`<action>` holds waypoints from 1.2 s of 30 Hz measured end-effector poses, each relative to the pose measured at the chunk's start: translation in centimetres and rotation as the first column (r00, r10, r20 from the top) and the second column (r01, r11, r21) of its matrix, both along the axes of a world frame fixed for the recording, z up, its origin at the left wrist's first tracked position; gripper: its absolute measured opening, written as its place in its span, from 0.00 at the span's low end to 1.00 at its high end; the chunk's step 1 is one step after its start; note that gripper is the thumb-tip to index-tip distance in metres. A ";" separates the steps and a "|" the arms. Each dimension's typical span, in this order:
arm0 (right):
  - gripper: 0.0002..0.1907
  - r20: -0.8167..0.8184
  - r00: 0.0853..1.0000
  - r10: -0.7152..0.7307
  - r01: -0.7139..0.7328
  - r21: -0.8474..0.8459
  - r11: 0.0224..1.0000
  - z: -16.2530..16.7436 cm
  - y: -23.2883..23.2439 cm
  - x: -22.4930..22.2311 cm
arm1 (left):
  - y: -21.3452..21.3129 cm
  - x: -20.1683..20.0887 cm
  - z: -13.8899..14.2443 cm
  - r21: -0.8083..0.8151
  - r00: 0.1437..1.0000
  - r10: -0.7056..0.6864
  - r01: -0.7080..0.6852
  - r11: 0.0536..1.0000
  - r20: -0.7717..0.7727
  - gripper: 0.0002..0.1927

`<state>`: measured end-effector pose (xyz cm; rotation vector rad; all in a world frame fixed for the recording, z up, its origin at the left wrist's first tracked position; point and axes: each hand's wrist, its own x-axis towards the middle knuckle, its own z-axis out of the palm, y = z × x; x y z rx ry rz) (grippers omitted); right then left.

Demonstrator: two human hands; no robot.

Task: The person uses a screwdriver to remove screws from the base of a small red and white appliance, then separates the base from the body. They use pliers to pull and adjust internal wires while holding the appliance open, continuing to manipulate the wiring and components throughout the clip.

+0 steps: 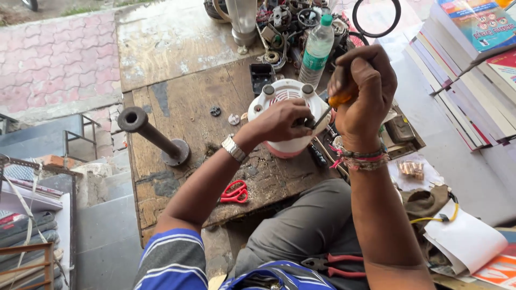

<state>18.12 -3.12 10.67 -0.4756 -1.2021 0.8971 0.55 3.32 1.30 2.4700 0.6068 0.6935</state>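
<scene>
Worn wooden surface (177,107): my left hand (282,121) steadied round white plastic housing (285,102); right hand (363,88) fisted w/ orange-handled screwdriver (333,104).

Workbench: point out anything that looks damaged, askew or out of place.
The wooden bench top is worn, its pale coating flaking off in patches. Red-handled scissors lie near its front edge, and red-handled pliers rest on the person's lap. Loose motor parts are heaped at the back.
</scene>
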 end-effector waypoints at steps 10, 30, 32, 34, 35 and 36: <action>0.14 0.117 0.907 0.405 -0.403 -0.044 0.914 1.3 3.0 3.0 | -1.3 0.6 0.9 0.111 0.996 0.085 -0.086 0.990 0.020 0.19; 0.10 -0.008 0.971 0.238 -0.238 -0.022 0.971 -1.0 1.5 2.7 | -0.5 2.1 0.2 0.103 0.998 0.050 -0.054 0.993 0.046 0.17; 0.11 -0.025 0.991 0.129 -0.129 0.032 0.991 -0.5 1.8 2.2 | -0.5 2.0 0.2 0.115 0.997 0.035 -0.043 0.992 0.070 0.17; 0.13 0.007 0.996 0.093 -0.093 0.095 0.991 0.3 2.5 1.7 | -0.4 1.9 0.3 0.118 0.997 0.021 -0.030 0.993 0.077 0.17; 0.14 0.030 0.997 0.077 -0.080 0.114 0.990 0.6 2.6 1.5 | -0.4 1.8 0.3 0.111 0.997 0.014 -0.022 0.994 0.076 0.17; 0.15 0.070 0.995 0.065 -0.072 0.106 0.992 0.9 2.4 1.6 | -0.3 1.9 0.4 0.100 0.997 0.006 -0.014 0.995 0.076 0.18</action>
